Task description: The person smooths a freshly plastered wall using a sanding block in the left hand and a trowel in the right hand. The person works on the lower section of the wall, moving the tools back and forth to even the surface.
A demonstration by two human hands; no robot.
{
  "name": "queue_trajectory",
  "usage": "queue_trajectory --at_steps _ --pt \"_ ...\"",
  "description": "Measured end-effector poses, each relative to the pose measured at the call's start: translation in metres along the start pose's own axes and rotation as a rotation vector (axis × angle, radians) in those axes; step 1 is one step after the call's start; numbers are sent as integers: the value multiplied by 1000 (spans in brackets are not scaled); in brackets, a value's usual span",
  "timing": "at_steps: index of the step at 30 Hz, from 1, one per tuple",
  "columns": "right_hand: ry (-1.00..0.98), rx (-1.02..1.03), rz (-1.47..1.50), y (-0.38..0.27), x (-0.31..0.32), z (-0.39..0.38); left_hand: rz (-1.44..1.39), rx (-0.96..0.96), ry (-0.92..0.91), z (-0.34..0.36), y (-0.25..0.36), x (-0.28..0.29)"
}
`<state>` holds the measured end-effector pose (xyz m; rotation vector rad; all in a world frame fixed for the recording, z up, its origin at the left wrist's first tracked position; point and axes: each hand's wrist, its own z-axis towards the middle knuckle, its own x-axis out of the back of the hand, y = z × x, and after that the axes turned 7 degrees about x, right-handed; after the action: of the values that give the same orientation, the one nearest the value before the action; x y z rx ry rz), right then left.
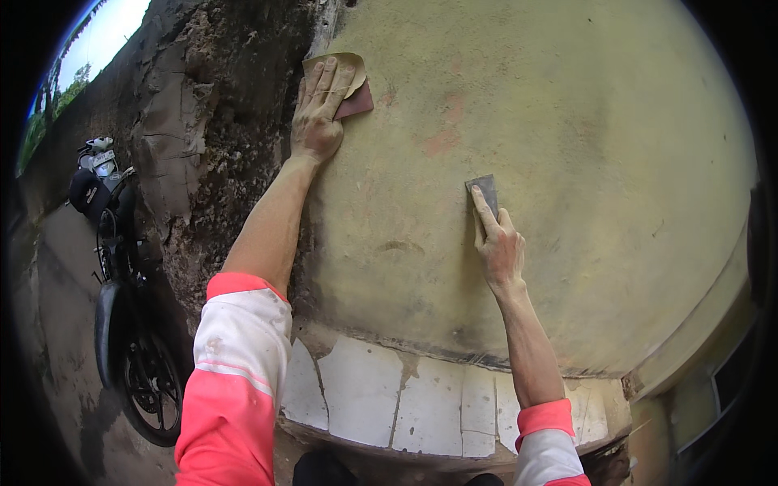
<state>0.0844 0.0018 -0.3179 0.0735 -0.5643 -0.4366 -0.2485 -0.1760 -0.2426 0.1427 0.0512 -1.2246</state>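
Observation:
My left hand [318, 121] presses a folded sheet of sandpaper [356, 101], tan on one face and reddish on the other, against the pale yellow-green wall [600, 162] beside its rough, dark left edge. Lower and to the right, my right hand [498, 243] grips a small flat grey scraper [489, 193], index finger laid along its blade, at the wall's surface. The painted surface is mottled with faint pink patches and darker stains.
A black motorbike [121, 275] stands at the left beside crumbling, dark masonry [186, 97]. Along the wall's foot runs a cracked white-tiled ledge [365, 389], with my dark footwear [324, 471] just below. A dark-paned opening [733, 373] is at the lower right.

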Motion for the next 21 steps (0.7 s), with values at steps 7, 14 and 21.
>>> queue_trajectory --at_steps 7,14,21 --pt "78 -20 31 -29 11 72 13 -15 3 -1 2 3" --pt "24 -29 55 -29 13 60 0 -23 -14 -2 -1 4" --pt "39 -14 0 -39 17 88 -7 -31 -16 0 0 6"
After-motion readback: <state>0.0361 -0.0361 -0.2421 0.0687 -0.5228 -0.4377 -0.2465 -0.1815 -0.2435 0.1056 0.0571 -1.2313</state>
